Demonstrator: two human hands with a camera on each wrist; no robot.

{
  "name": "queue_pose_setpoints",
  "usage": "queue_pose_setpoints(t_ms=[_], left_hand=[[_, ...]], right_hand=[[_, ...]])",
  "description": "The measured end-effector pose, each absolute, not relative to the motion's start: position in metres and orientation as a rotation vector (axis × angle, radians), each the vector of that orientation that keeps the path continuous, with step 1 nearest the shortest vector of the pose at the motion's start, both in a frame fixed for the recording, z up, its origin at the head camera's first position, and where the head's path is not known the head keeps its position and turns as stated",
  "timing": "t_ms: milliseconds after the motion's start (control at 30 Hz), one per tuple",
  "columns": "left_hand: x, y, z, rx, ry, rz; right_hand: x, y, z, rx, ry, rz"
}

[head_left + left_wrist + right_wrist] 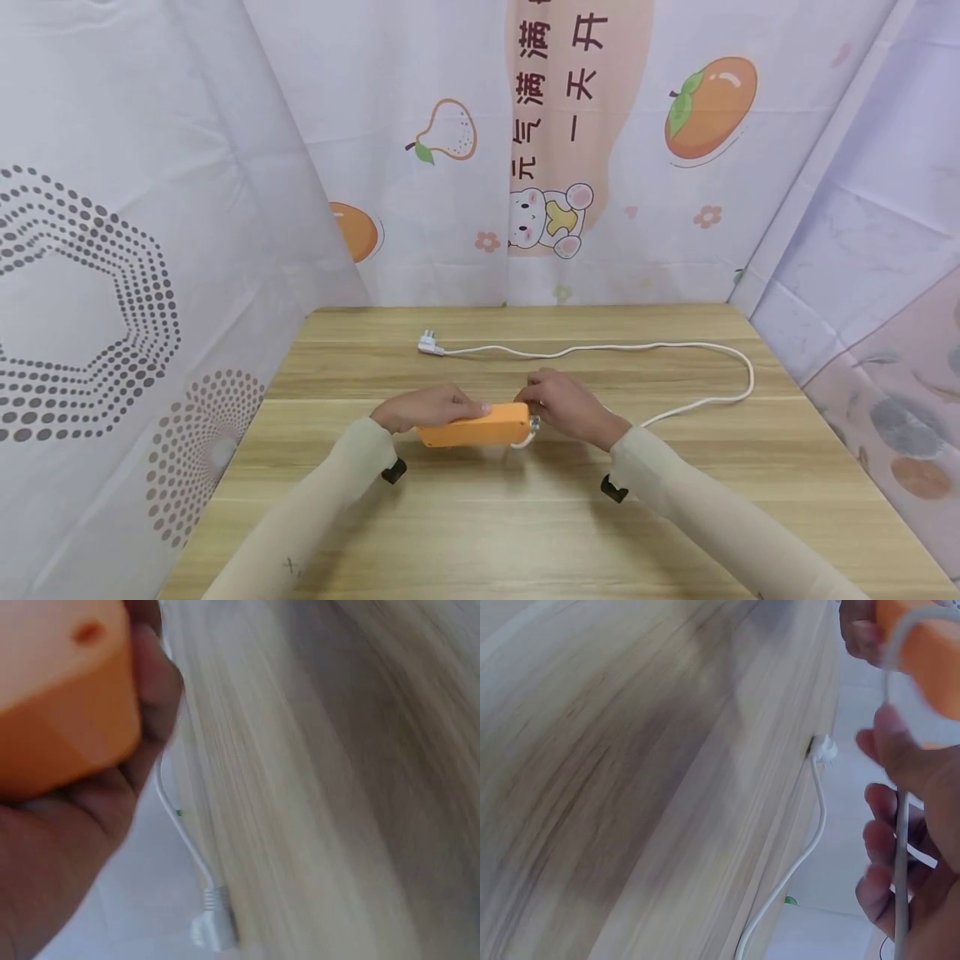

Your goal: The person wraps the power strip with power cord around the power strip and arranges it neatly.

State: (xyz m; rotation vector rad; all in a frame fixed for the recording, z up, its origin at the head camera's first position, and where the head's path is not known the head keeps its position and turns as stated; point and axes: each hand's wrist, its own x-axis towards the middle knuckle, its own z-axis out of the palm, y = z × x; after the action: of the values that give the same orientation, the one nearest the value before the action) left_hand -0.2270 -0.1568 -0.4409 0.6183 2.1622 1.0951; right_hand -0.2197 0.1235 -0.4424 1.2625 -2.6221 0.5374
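My left hand (431, 407) grips the left part of an orange power strip (474, 429), held a little above the table with its long side facing me. In the left wrist view, the strip's rounded corner (67, 727) shows a small screw hole. At the strip's right end my right hand (566, 404) holds the white cord (901, 885), which runs along the palm between thumb and curled fingers. Beyond the thumb the cord bends over towards the orange strip (926, 656). Small metallic-looking parts show at that end, too small to make out.
The cord (660, 344) loops out to the right and back across the rear of the wooden table (495, 533). It ends in a white plug (429, 342) lying at the back left. Printed curtains (435, 208) hang behind and on both sides.
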Motion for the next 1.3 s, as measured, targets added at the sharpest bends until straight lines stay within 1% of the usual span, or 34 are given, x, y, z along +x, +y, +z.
queue_pose_setpoints(t_ms=[133,233,467,700,867,1100,1300], left_hand=[[-0.224,-0.148,-0.444,0.726,2.301,0.951],[-0.222,-0.143,-0.447,0.753,2.380,0.917],[-0.218,-0.136,-0.447,0.644,2.571,0.856],[-0.215,-0.132,-0.448,0.585,2.746,0.836],[-0.216,-0.132,-0.450,0.540,2.874,0.828],[-0.218,-0.136,-0.447,0.442,2.894,0.924],[-0.215,-0.138,-0.448,0.372,2.881,1.009]], right_hand=[[-0.220,0.122,-0.445,1.178,-2.653,0.521],[-0.220,0.120,-0.445,1.114,-2.668,0.523],[-0.219,0.116,-0.443,0.993,-2.706,0.518],[-0.217,0.114,-0.439,0.967,-2.666,0.540],[-0.215,0.111,-0.433,0.940,-2.629,0.646],[-0.211,0.114,-0.429,0.859,-2.633,0.761],[-0.206,0.118,-0.432,0.879,-2.600,0.791]])
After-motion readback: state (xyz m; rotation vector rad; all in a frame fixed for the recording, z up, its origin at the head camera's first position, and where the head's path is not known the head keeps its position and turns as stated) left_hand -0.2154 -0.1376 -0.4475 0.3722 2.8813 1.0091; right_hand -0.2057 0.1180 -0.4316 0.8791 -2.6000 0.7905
